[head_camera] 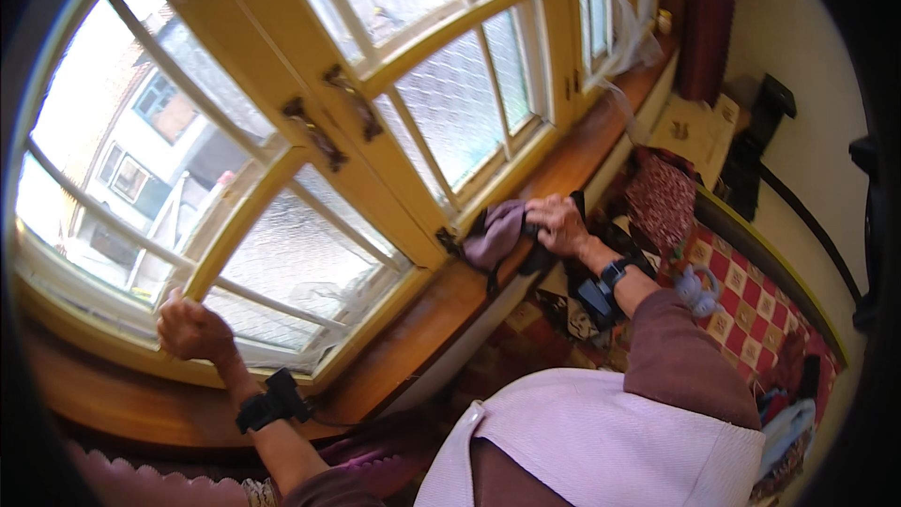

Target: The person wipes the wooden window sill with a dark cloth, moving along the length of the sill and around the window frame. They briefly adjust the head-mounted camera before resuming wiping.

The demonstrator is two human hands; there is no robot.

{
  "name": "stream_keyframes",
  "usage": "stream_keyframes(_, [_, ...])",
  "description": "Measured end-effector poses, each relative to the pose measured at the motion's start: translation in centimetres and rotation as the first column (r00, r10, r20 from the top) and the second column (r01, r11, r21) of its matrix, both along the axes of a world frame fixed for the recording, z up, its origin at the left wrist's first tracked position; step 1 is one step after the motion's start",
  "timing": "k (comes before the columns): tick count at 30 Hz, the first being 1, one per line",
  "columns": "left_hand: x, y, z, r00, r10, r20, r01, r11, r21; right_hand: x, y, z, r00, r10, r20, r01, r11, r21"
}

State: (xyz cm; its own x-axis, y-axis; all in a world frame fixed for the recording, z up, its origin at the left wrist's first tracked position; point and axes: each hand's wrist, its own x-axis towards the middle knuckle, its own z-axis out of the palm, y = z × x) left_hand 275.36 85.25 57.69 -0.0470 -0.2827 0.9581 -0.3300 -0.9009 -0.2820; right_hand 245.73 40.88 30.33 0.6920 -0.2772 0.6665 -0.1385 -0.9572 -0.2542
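My left hand (193, 329) is closed in a fist at the lower end of a yellow wooden crossbar (243, 225) on the left window sash. At the sill, my right hand (559, 225) holds a crumpled purple-grey cloth (495, 234), its fingers bent over the top. Dark fabric hangs below that hand at the sill's edge. The brown wooden windowsill (383, 345) runs beneath the yellow-framed window. Between the hands, two ornate dark metal handles (314, 134) are fixed where the sashes meet. Black bands sit on both wrists.
Sheer white fabric (626, 49) hangs by the far window. Below the sill, to the right, a red-and-beige checked cover (735, 296) carries a blue-grey plush toy (698, 291). A red speckled cloth (660, 198) lies near its far end. Clothes (788, 429) are heaped at lower right.
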Motion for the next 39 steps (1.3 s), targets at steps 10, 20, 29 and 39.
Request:
stream_keyframes(10, [1.0,0.7,0.2,0.998,0.006,0.067,-0.011,0.998,0.062,4.3,13.2,-1.0,0.99,0.117,-0.082,-0.113,0.992,0.056])
stream_keyframes(20, [2.5,2.4,-0.2,0.998,0.019,0.053,-0.024,0.995,0.093,3.4,6.6,-0.9,0.975,0.203,0.09,-0.197,0.978,-0.071])
stream_keyframes(29, [3.2,2.7,-0.6,0.991,0.122,0.054,-0.125,0.991,0.054,3.9,-1.7,-0.4,0.88,-0.445,-0.169,0.459,0.887,0.054])
stream_keyframes(39, [3.0,2.7,-1.1,0.993,0.12,-0.01,-0.12,0.993,0.008,5.6,10.2,-0.1,0.957,0.272,-0.102,-0.27,0.962,0.028])
